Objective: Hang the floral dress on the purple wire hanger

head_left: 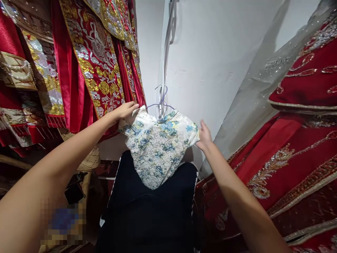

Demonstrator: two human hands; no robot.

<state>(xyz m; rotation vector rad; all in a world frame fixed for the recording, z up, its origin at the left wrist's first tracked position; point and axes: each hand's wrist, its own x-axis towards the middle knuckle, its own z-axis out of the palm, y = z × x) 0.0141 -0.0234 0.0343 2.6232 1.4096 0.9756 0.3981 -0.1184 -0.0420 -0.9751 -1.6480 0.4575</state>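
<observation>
A dress hangs in front of me on a thin purple hanger (164,102). Its short-sleeved top (158,147) is white with blue and yellow flowers, and a dark lower part (150,214) with pale edging along the sides hangs below. My left hand (128,109) lies against the shoulder and sleeve at the left, its fingers stretched out over the cloth and the thumb hidden. At the other sleeve's edge is my right hand (204,136), touching the cloth, with its fingers extended upward and slightly blurred.
Red garments with gold and silver embroidery (97,66) hang close on the left. On the right hang a beaded red gown (284,151) and sheer sparkly fabric (252,80). A white wall (205,45) stands behind. A dark object (75,191) sits low at left.
</observation>
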